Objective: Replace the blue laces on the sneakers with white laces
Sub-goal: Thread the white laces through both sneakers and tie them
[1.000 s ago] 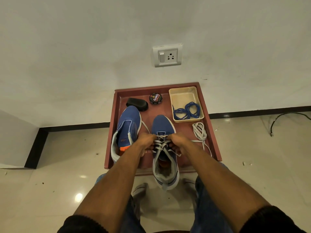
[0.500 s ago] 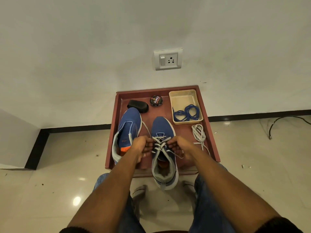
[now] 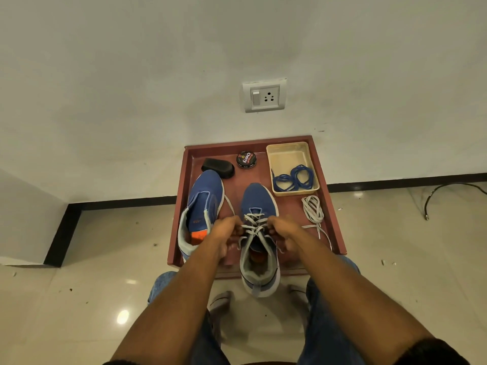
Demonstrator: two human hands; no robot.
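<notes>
Two blue sneakers stand on a red-brown tray (image 3: 332, 206). The right sneaker (image 3: 257, 201) carries a white lace (image 3: 254, 223) criss-crossed through its eyelets, and its heel hangs over the tray's near edge. My left hand (image 3: 224, 233) and my right hand (image 3: 283, 231) sit on either side of its tongue, each with fingers curled round a strand of that lace. The left sneaker (image 3: 204, 201) leans on its side without a lace. A spare white lace (image 3: 313, 209) lies bundled at the right. Blue laces (image 3: 295, 179) lie coiled in a beige box (image 3: 287, 154).
A black brush (image 3: 218, 167) and a round shoe-polish tin (image 3: 246, 159) sit at the tray's far edge, against the white wall. A wall socket (image 3: 264, 96) is above. A black cable (image 3: 448, 192) lies on the tiled floor at the right. My knees are below the tray.
Both hands have stayed at the right sneaker's lace, shifting slightly toward me along the eyelets. The camera has tilted a little, so the tray sits lower in view.
</notes>
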